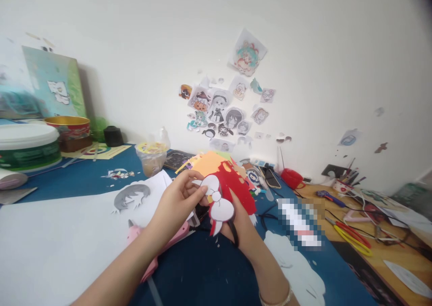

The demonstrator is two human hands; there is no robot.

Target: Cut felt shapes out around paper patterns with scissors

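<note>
A white paper bow [222, 209] with dark outlines and red paper showing at its edges is between my two hands. My left hand [187, 191] pinches the bow's upper loop with thumb and fingers. Against the bow's lower right side, my right hand [241, 220] is closed, its fingers mostly hidden behind the paper. A black loop [233, 233] shows beside the right palm; I cannot tell what it belongs to. Just beyond the hands lies a red sheet [238, 186] with cut-out holes, over orange paper [211, 162].
A large white sheet [60, 247] with a grey-haired paper figure [131, 195] covers the left. A pink object [151, 247] lies under my left forearm. A white cut-out [293, 265] is at right, near red-and-yellow-handled pliers [354, 238]. A cup [151, 157] and tub [29, 146] stand behind.
</note>
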